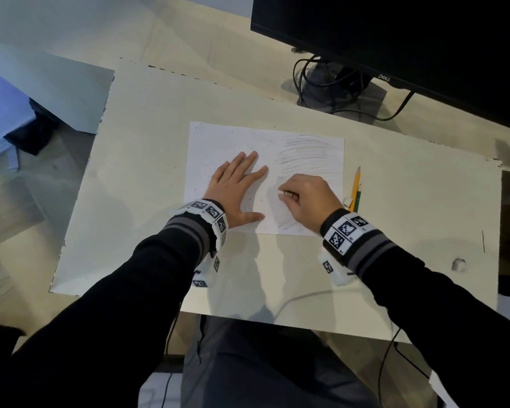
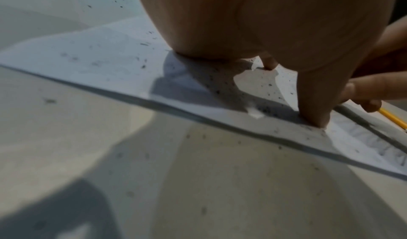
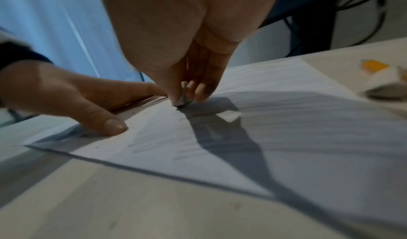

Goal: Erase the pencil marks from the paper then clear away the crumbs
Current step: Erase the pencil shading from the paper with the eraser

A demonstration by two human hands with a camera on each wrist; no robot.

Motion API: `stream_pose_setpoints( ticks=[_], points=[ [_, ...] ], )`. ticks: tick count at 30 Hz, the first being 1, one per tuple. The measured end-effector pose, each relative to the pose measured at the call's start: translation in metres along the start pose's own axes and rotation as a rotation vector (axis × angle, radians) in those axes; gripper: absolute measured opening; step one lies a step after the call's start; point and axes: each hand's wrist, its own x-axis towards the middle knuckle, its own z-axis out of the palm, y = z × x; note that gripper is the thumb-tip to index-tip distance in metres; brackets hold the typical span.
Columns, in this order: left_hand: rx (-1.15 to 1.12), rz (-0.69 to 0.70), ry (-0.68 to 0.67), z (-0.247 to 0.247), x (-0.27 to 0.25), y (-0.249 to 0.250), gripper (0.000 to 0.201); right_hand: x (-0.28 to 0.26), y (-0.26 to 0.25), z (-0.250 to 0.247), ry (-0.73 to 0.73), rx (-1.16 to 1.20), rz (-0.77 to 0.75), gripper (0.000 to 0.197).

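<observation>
Head view: our left hand [image 1: 235, 192] lies flat, fingers spread, pinning the paper [image 1: 218, 142] mid-desk [image 1: 395, 231]. Pencil marks [image 1: 309, 151] sit at 2 o'clock, crumbs [image 1: 209, 164] around 9.

Left wrist: thumb pressing paper.

Right wrist: our right hand [image 3: 187, 51] pinches the eraser [image 3: 183, 100] against the paper.

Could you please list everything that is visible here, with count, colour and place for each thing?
paper: one, white, middle of desk, grey pencil marks on its right part
eraser: one, greyish, pinched in right hand, touching paper
crumbs: many, dark, scattered on paper's left part
pencils: two, yellow and green, right of paper
small white piece: one, beside pencils; cannot tell what
desk: one, off-white
monitor: one, black, far right
cables: several, black, by monitor stand
left hand: flat on paper
right hand: holds eraser
</observation>
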Motion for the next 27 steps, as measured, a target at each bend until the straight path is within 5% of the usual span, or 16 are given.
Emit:
stream_pose_setpoints(
  ticks=[5,9,13,17,21,27],
  points=[
    [0.004,0.003,0.000,-0.002,-0.001,0.002,0.103,-0.018,-0.018,0.016,-0.116,0.029,-0.130,0.014],
    [0.007,-0.005,-0.016,-0.005,-0.002,0.003,0.103,-0.006,-0.006,0.010,0.064,0.054,0.027,0.014],
    [0.010,0.000,-0.020,-0.006,-0.002,0.004,0.102,-0.019,-0.019,0.017,-0.054,0.063,-0.065,0.014],
    [0.005,-0.001,-0.016,-0.005,-0.001,0.002,0.103,-0.005,-0.004,0.006,0.074,0.045,0.076,0.016],
    [0.007,0.006,-0.004,-0.003,-0.001,0.002,0.103,-0.018,-0.019,0.016,-0.085,0.027,-0.095,0.016],
    [0.026,0.002,-0.011,-0.001,0.000,0.000,0.105,0.004,0.001,-0.001,0.070,0.029,0.098,0.016]
  ],
)
